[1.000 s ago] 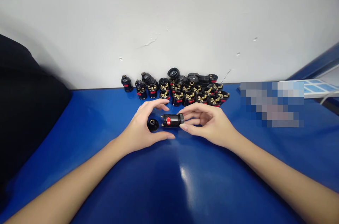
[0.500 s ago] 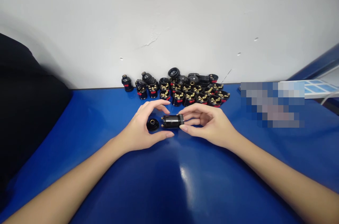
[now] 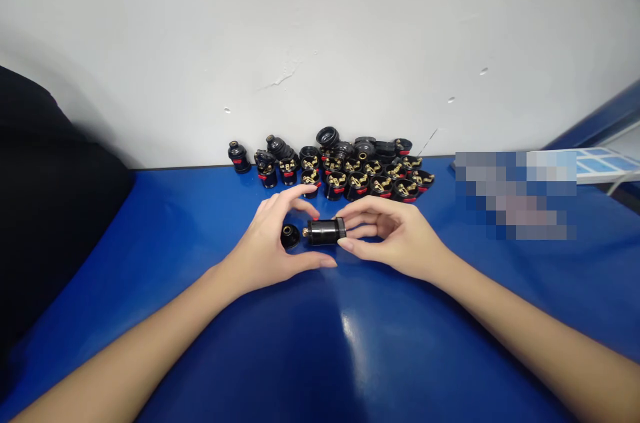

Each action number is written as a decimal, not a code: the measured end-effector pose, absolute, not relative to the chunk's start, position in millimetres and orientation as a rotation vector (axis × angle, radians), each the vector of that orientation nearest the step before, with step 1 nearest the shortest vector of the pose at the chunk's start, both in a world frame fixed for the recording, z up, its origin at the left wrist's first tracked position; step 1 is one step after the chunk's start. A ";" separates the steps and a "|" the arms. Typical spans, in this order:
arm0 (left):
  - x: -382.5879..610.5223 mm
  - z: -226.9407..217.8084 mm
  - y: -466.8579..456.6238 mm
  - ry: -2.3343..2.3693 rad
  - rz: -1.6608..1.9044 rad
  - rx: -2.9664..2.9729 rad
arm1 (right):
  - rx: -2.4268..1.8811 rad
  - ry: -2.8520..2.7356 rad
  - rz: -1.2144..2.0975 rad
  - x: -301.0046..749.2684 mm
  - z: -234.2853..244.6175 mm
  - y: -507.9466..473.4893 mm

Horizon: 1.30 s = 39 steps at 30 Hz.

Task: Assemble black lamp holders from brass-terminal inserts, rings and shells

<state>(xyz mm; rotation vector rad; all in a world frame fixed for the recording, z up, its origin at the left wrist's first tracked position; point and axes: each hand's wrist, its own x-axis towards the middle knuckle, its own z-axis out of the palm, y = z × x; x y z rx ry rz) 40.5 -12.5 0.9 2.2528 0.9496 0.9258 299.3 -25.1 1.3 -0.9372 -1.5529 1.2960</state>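
Note:
A black cylindrical lamp socket [image 3: 324, 232] lies sideways between my hands, its brass terminals facing left and a bit of red showing on its upper edge. My right hand [image 3: 403, 231] pinches the ribbed ring at its right end between thumb and fingertips. My left hand [image 3: 263, 236] is open, its thumb below the socket and its fingers curved above it, apart from its middle. Within the crook of that hand, a black domed cap [image 3: 289, 236] with a brass-lined hole sits on the blue table [image 3: 280, 343].
Along the white wall [image 3: 170, 63] stand several black sockets [image 3: 357, 184] with brass contacts and red switches, with domed caps among them. One assembled socket [image 3: 239, 158] is at the left of the row. Black cloth [image 3: 55, 196] is on the far left; a blurred patch [image 3: 520, 196] lies right.
The lamp socket has turned about its long axis: its terminals look different and red now shows on top. My left thumb has shifted slightly right and down.

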 end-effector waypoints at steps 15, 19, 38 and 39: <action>41.7 -2.1 -12.7 0.854 0.958 2.199 | -0.936 -1.586 1.261 300.8 1.7 -24.5; 42.3 1.4 -14.9 0.920 0.835 2.216 | -0.923 -1.591 1.289 299.3 0.6 -25.4; 42.3 3.8 -14.7 1.032 0.765 2.269 | -0.850 -1.586 1.297 299.2 -3.4 -24.4; 42.0 2.5 -14.2 1.016 0.795 2.244 | -0.850 -1.588 1.295 299.8 -3.5 -24.2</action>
